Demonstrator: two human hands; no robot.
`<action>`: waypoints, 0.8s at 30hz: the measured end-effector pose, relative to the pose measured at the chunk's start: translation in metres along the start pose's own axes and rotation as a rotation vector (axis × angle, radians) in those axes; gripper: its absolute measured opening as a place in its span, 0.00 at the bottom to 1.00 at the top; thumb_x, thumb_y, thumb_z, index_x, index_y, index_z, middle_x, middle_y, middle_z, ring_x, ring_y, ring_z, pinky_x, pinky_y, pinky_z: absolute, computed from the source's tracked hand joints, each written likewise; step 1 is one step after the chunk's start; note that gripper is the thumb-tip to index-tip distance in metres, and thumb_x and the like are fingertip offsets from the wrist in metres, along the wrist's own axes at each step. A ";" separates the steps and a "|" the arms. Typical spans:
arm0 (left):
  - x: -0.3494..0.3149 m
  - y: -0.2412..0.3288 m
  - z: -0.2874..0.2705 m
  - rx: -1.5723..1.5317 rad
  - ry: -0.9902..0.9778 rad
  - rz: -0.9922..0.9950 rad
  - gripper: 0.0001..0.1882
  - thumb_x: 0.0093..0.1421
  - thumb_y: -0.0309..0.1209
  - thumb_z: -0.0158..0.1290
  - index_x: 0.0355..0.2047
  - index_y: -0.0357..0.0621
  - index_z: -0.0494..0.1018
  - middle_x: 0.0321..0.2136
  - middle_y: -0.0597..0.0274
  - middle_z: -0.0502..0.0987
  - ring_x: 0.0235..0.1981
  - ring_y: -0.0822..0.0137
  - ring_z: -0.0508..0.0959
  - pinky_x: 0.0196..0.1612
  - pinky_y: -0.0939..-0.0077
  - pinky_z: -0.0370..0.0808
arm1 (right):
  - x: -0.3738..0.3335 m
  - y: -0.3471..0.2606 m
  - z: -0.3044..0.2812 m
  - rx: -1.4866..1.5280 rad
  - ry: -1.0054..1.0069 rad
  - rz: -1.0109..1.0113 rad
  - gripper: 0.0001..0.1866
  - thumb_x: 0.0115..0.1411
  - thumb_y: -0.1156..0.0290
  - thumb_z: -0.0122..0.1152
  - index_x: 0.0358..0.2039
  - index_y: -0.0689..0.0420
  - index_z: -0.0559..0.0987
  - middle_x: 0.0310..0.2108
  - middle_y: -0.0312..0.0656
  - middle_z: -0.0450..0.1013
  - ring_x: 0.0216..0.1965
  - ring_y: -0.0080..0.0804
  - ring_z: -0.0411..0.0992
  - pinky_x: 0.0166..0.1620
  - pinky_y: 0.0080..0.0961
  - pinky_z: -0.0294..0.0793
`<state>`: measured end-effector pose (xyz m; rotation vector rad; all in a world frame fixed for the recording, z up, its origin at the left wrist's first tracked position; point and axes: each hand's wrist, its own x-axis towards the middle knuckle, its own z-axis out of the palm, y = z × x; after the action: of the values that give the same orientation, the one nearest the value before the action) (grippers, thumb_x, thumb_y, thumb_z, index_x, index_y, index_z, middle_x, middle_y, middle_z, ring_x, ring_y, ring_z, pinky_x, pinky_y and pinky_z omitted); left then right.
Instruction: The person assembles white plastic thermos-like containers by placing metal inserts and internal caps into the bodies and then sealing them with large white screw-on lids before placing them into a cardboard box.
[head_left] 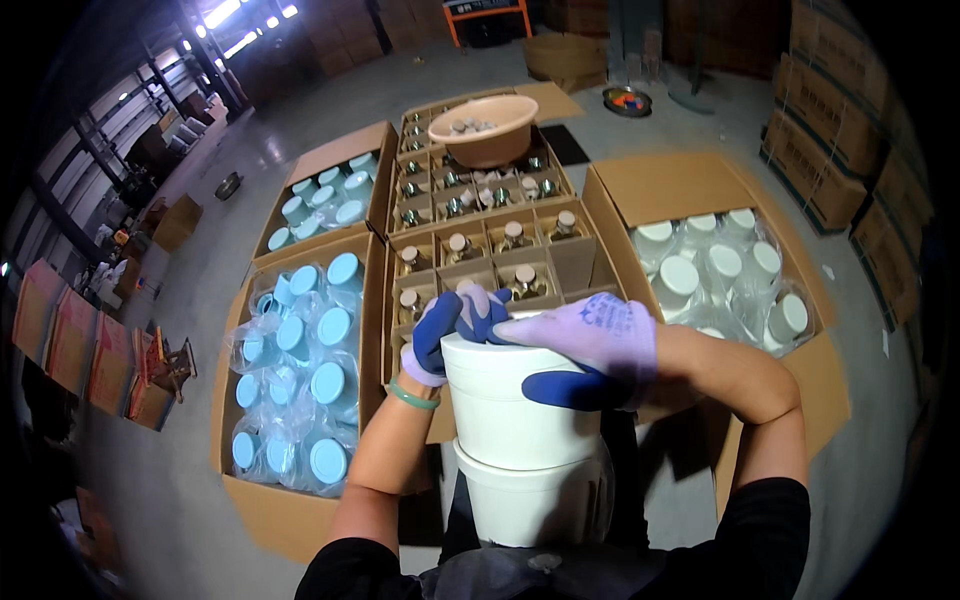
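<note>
In head view: shows smooth, round white bucket (520,405) upright, long axis near-vertical, stacked on second bucket (530,502), near divided cardboard box (572,265). Curls left hand (455,325) fingers, extends right hand (600,340) across top; cannot tell grasp.

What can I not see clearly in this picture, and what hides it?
In the head view:
Top of the upper bucket: partly covered by left hand and right hand.
Bottom of the lower bucket: hidden behind black clothing.
Pieces in the basin: too small to identify.
</note>
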<state>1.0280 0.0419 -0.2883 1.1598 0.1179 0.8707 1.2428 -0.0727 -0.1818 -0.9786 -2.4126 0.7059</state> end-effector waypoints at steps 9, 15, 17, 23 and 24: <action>-0.014 0.026 0.063 0.841 0.021 0.111 0.12 0.69 0.28 0.38 0.31 0.38 0.69 0.30 0.60 0.72 0.33 0.64 0.72 0.42 0.75 0.69 | 0.003 0.045 -0.025 0.224 -0.180 0.234 0.18 0.62 0.58 0.58 0.45 0.58 0.81 0.36 0.43 0.79 0.37 0.32 0.76 0.44 0.26 0.74; -0.025 0.038 0.106 1.014 0.019 0.305 0.10 0.66 0.28 0.43 0.29 0.37 0.68 0.26 0.56 0.69 0.28 0.62 0.71 0.35 0.72 0.69 | 0.017 -0.029 -0.046 -0.224 -0.467 0.646 0.26 0.58 0.48 0.61 0.43 0.60 0.81 0.32 0.49 0.79 0.34 0.42 0.78 0.39 0.33 0.76; -0.028 0.047 0.129 0.985 0.051 0.337 0.14 0.69 0.29 0.41 0.27 0.37 0.68 0.24 0.57 0.69 0.26 0.64 0.70 0.34 0.72 0.69 | 0.007 -0.054 -0.049 -0.554 -0.461 0.548 0.26 0.59 0.46 0.59 0.41 0.58 0.81 0.34 0.51 0.79 0.38 0.49 0.78 0.38 0.36 0.76; -0.035 0.043 0.164 1.125 0.076 0.345 0.06 0.63 0.23 0.47 0.30 0.33 0.71 0.25 0.45 0.71 0.29 0.45 0.71 0.33 0.59 0.67 | -0.007 -0.030 -0.038 -0.667 -0.666 0.485 0.24 0.55 0.51 0.60 0.35 0.62 0.83 0.32 0.56 0.79 0.35 0.52 0.77 0.37 0.43 0.76; -0.033 0.041 0.173 1.102 0.061 0.388 0.06 0.63 0.23 0.47 0.30 0.33 0.72 0.25 0.45 0.71 0.30 0.45 0.71 0.34 0.59 0.67 | -0.013 -0.024 -0.036 -0.707 -0.695 0.482 0.22 0.53 0.53 0.61 0.35 0.61 0.83 0.32 0.54 0.79 0.34 0.50 0.77 0.36 0.41 0.76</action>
<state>1.0707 -0.1044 -0.1903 2.2304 0.4739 1.2264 1.2597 -0.0866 -0.1424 -1.8921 -3.1644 0.3537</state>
